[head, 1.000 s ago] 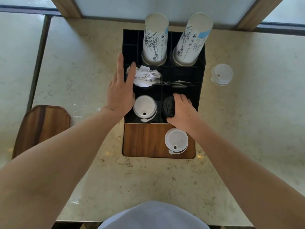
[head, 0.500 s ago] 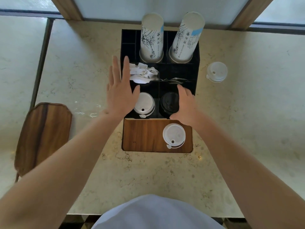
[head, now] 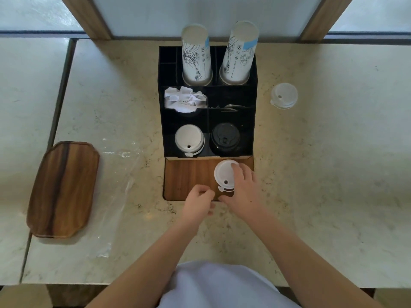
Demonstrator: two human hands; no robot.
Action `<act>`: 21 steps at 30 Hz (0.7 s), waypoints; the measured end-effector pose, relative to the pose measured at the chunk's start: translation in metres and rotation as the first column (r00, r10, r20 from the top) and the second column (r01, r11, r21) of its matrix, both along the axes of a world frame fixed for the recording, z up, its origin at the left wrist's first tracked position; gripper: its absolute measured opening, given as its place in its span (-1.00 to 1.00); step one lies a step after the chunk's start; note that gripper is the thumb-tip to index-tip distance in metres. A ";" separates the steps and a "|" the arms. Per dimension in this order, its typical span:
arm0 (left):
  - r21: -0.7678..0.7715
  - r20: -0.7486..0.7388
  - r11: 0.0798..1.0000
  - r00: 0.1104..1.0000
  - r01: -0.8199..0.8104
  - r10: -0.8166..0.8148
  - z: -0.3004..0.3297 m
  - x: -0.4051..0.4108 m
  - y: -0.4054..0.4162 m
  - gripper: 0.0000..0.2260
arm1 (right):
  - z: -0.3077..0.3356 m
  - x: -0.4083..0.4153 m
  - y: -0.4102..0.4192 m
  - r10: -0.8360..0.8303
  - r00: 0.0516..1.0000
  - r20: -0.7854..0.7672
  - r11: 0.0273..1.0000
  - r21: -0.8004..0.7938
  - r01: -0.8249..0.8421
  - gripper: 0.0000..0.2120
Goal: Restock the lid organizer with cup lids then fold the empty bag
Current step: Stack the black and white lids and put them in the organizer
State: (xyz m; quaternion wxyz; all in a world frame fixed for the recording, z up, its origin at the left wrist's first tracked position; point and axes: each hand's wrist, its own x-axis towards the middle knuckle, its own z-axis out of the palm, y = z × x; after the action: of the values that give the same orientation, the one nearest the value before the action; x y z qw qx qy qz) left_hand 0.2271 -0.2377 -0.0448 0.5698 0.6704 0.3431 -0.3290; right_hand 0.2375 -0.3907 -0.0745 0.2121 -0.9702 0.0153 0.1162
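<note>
Print on the paper cups (head: 196, 56) (small, blurred) is unreadable.

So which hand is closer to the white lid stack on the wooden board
Right. The right hand touches the white lid stack on the wooden board, fingers at its rim. The left hand sits just left of it, apart.
</note>
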 end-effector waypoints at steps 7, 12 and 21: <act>0.027 -0.014 0.999 0.999 0.030 -0.030 0.005 0.020 0.008 -0.88 | -0.010 0.014 0.003 -0.131 0.990 -0.044 0.988 0.076 0.134 0.10; 0.047 -0.029 0.993 0.993 -0.109 0.111 0.003 0.020 0.003 -0.87 | -0.013 0.014 -0.003 -0.124 0.991 -0.043 0.981 0.141 0.129 0.07; -0.386 -0.061 0.824 0.902 -0.416 0.427 0.019 0.030 -0.017 -0.60 | 0.040 0.004 -0.032 -0.160 0.986 -0.036 0.794 0.589 0.150 -0.06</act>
State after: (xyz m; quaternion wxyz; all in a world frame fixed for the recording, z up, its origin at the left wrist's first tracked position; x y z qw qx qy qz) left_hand 0.2571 -0.2542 -0.0261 0.7547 0.4558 0.4021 -0.2471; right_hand 0.2410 -0.4227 -0.0345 0.5115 -0.8527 0.0562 0.0899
